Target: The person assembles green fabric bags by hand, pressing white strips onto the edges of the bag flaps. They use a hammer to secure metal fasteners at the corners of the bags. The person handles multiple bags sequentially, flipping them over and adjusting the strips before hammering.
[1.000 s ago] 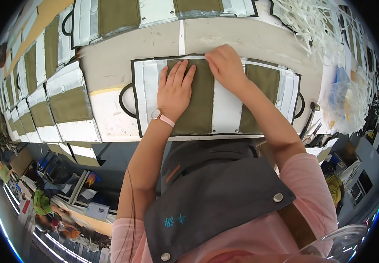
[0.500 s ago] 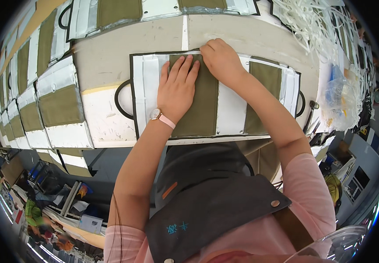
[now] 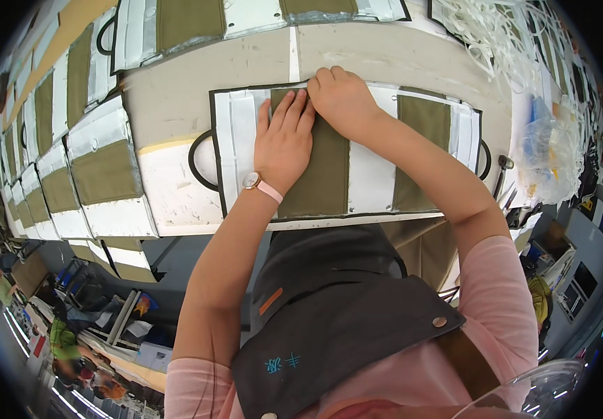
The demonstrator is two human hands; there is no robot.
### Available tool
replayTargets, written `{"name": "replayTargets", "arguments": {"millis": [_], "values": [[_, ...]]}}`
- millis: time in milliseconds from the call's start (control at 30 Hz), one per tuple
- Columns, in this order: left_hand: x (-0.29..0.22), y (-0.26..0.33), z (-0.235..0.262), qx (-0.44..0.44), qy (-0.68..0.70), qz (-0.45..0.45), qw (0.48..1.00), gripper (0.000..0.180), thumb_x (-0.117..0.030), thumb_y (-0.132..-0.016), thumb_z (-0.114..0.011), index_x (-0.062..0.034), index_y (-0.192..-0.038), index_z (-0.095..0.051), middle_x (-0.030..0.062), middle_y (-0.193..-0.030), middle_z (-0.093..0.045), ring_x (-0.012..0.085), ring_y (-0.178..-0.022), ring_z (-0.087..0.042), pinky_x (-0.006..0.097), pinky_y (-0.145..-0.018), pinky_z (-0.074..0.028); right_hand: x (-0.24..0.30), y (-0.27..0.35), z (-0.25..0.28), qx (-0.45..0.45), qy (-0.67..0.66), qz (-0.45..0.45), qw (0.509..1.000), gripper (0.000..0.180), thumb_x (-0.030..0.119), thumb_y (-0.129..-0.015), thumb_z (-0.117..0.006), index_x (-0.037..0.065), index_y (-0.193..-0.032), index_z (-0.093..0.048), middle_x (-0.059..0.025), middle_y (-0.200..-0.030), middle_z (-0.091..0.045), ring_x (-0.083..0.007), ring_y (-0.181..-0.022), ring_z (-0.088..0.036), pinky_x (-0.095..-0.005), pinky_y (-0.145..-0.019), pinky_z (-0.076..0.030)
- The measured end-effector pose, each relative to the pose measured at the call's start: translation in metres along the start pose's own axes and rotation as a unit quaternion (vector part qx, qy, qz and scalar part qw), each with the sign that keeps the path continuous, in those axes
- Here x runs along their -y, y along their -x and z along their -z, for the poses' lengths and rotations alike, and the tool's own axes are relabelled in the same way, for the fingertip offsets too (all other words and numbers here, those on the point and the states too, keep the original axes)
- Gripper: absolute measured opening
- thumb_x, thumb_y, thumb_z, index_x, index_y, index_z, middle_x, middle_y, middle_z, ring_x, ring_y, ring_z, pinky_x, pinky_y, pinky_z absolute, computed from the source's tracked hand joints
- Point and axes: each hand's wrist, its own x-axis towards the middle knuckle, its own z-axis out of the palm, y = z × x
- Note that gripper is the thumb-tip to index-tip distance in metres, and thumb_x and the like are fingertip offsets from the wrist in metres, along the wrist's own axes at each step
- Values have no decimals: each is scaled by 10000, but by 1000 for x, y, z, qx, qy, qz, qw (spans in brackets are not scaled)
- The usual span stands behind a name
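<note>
The pale surface [image 3: 175,105] stretches out beyond both hands, with rows of similar olive-and-silver panels [image 3: 102,171] lying to their left. Directly beneath them lies a flat fabric panel [image 3: 371,174] with olive and silver stripes and black edging. The left hand [image 3: 284,143] lies flat, fingers spread, pressing an olive stripe. The right hand [image 3: 343,101], just beside it, curls with fingertips pinching the panel's far edge. A tangle of white straps [image 3: 525,49] lies to the right.

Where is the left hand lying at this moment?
In the head view, the left hand lies flat on the olive strip of the fabric panel, centre-left, directly beside the right hand at the panel's top edge.
</note>
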Motion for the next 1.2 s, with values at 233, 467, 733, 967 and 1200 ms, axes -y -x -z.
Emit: {"name": "replayTargets", "arguments": {"millis": [233, 467, 733, 967, 1200], "values": [[1, 0, 0, -6, 7, 0, 1000, 474, -85, -876, -570, -84, -1350, -548, 62, -1412, -538, 218, -1350, -460, 494, -1162, -269, -19, -3, -5, -39, -90, -11, 995, 131, 111, -705, -669, 65, -820, -627, -55, -812, -567, -217, -758, -604, -302, -655, -534], [-1, 0, 1, -14, 11, 9, 1000, 473, -84, -872, -570, -84, -1345, -552, 56, -1409, -541, 210, -1342, -468, 487, -1169, -267, -16, 3, -9, -59, -133, 6, 989, 151, 129, -724, -674, 75, -850, -609, -46, -852, -567, -214, -806, -597, -321, -700, -530], [-2, -1, 0, -10, 14, 12, 1000, 472, -64, -853, -590, -65, -1323, -552, 65, -1393, -549, 218, -1348, -468, 496, -1172, -261, -11, -4, -3, -6, -102, 10, 995, 139, 122, -717, -678, 74, -829, -612, -39, -829, -554, -194, -760, -590, -306, -614, -532], [-1, 1, -1, -10, 21, 9, 1000, 401, -61, -859, -595, -54, -1258, -564, 84, -1340, -570, 226, -1354, -467, 520, -1160, -272, -1, -8, -6, -18, -43, 29, 998, 139, 134, -692, -667, 86, -802, -597, -30, -801, -526, -172, -742, -576, -285, -609, -527], [-4, 0, -1, -25, 3, 2, 1000, 416, -77, -872, -599, -50, -1286, -567, 98, -1359, -567, 236, -1338, -486, 526, -1144, -292, -28, -9, -6, -144, -100, 63, 983, 152, 174, -723, -698, 107, -820, -601, -17, -793, -527, -174, -740, -566, -284, -576, -494]]}}
